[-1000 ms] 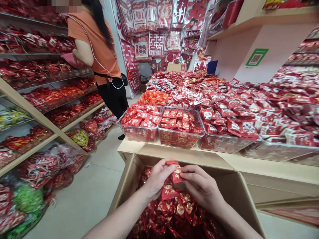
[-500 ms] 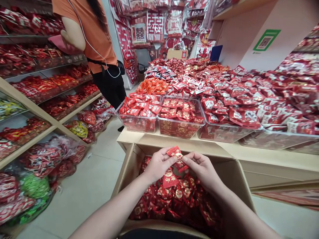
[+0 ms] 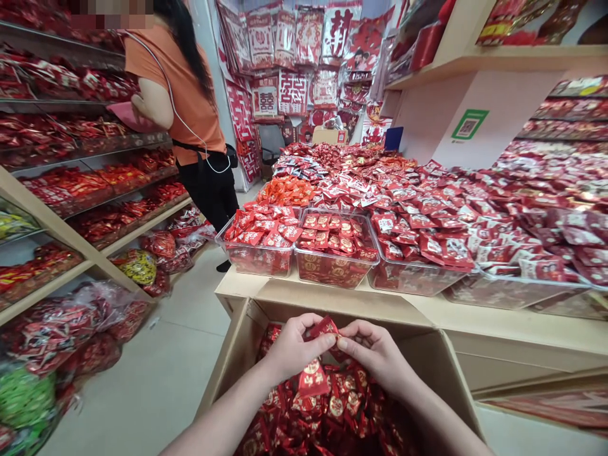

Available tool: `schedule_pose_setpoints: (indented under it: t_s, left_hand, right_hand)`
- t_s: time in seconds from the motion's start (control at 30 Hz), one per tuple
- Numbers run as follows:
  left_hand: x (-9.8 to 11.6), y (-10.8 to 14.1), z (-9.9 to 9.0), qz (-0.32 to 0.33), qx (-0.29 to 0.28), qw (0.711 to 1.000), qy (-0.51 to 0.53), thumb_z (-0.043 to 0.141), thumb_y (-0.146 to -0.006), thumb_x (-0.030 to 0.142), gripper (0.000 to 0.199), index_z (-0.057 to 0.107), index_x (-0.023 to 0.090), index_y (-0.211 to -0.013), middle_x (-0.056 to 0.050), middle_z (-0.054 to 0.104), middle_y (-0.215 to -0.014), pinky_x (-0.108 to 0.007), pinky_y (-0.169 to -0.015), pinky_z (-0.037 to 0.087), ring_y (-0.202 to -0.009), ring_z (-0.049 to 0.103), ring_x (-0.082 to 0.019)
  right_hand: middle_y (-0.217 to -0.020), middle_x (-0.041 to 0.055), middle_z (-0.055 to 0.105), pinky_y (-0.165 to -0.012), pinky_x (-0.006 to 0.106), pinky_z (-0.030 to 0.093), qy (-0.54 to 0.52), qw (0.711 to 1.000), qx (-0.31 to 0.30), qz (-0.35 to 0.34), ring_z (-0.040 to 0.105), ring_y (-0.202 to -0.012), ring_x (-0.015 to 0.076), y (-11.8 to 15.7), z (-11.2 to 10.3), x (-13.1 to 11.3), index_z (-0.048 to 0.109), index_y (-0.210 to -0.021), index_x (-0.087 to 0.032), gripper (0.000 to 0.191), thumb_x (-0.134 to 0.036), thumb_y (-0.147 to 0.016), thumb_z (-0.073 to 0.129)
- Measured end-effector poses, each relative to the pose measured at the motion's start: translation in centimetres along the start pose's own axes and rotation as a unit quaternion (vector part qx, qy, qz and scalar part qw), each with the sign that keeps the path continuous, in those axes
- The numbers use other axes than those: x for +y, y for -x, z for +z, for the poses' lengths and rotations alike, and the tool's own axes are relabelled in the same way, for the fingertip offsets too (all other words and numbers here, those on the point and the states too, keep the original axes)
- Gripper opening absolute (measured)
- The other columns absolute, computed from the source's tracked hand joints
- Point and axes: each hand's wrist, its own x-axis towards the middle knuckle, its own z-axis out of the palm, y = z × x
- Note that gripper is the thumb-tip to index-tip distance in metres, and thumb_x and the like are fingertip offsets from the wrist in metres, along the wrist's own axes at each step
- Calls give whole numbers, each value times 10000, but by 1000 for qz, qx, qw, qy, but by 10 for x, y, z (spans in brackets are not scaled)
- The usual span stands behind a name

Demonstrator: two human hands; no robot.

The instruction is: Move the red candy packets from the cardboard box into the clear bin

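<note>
Above the open cardboard box (image 3: 453,367), both hands meet on a small red wrapped candy packet (image 3: 325,327) with gold print. My left hand (image 3: 293,347) pinches it from the left, thumb on top. From the right, my right hand (image 3: 375,349) grips its edge between thumb and fingers. A second red packet (image 3: 313,379) with a gold circle hangs just under the left palm; whether the left fingers hold it too I cannot tell. Many similar packets (image 3: 337,408) fill the box below.
Behind the box, clear plastic bins (image 3: 335,269) heaped with red packets line a wooden counter (image 3: 266,290). A person in an orange shirt (image 3: 190,101) stands left of the counter, beside stocked shelves (image 3: 95,158). Bagged packets (image 3: 61,329) lie on the floor at left.
The view has tilted up, so hands and box sit lower in the picture. The candy packet has tipped and bent between my fingers, and my hands are closer together.
</note>
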Motion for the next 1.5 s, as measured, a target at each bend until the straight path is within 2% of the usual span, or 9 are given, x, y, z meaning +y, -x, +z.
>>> schedule_pose_setpoints:
  t_s: [0.13,0.3,0.5,0.6,0.77,0.97,1.13,1.37,1.5]
  left_hand:
    - [2,1,0,-6,-25,999,-35,602,-668,382,341,631,135,-901,-57,645,-830,-274,-703,427,-775,559,-186]
    - [0,-1,1,-1,-2,1000,31,570,-705,370,319,624,120,-895,-67,643,-804,-262,-684,428,-724,556,-163]
    - [4,0,-8,-8,-38,996,-87,638,-631,367,381,613,166,-954,-20,555,-799,-198,-516,347,-566,438,-83]
    - [7,1,-6,17,-64,989,-136,599,-673,381,266,657,169,-821,-1,526,-694,-212,-571,339,-633,455,-113]
    - [2,0,6,-30,4,998,58,559,-720,367,279,645,126,-829,-37,608,-742,-231,-630,382,-683,505,-139]
    - [-5,-1,13,-107,25,944,311,605,-695,335,240,636,107,-763,-43,629,-678,-240,-629,413,-640,548,-132]
    - [0,-1,16,-125,94,929,334,652,-647,324,205,632,131,-712,0,605,-598,-199,-585,410,-559,526,-88]
    - [6,1,18,-154,53,943,290,620,-660,391,264,652,140,-736,38,472,-350,-197,-446,355,-381,431,-77]
    - [5,1,17,-176,75,946,262,610,-655,426,304,640,137,-743,42,486,-357,-184,-356,254,-300,346,-48]
  right_hand:
    - [-709,16,612,-641,268,458,77,997,-16,-26,551,-676,143,1,1,-4,597,-753,-177,221,-377,-663,624]
    - [-668,-15,575,-564,272,468,-41,998,-24,30,551,-592,131,1,5,-4,512,-840,-201,266,-387,-675,606]
    - [-705,-1,574,-599,249,433,149,987,-15,-54,524,-650,136,3,-7,-6,560,-852,-195,174,-272,-697,582]
    - [-704,-7,565,-584,241,436,122,991,-18,-48,528,-649,132,2,-5,-4,526,-863,-206,183,-271,-701,579]
    - [-722,-12,534,-618,251,451,-24,998,52,-35,530,-673,121,-3,7,8,418,-816,-211,269,-319,-677,622]
    - [-671,-16,495,-595,262,441,8,994,89,-67,496,-616,107,-3,15,16,377,-714,-201,222,-320,-736,563]
    - [-754,9,545,-655,274,450,-26,995,79,-58,530,-688,117,-6,13,14,422,-793,-189,249,-293,-689,623]
    - [-685,-18,554,-570,242,458,-99,991,85,-26,537,-624,103,-9,12,15,408,-875,-189,336,-280,-662,652]
    - [-706,-3,553,-556,255,480,-37,992,104,-58,553,-629,118,-7,10,18,396,-869,-201,265,-292,-716,593]
